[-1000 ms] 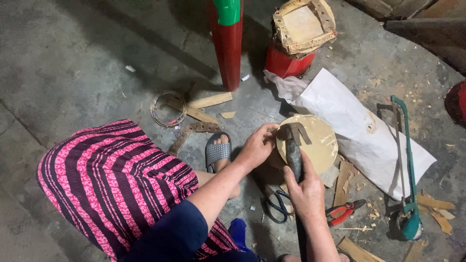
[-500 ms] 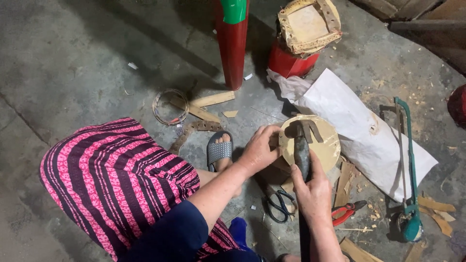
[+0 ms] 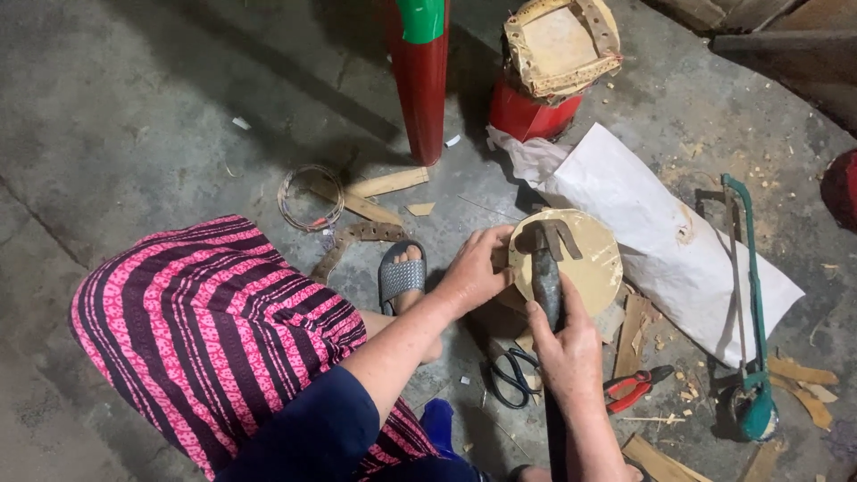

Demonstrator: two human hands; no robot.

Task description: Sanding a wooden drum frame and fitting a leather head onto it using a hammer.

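Pale wooden disc (image 3: 585, 259) held down on the floor while a dark hammer (image 3: 546, 268) works its top.

The step looks like tapping at the disc's upper face; a next blow would need the disc kept steady. The left hand (image 3: 473, 268) reaches in from the left, fingers curled over the disc's left rim. The right hand (image 3: 567, 344) comes up from below, fingers closed around the hammer handle, head resting on the disc. Scissors (image 3: 513, 375) lie just beside it.
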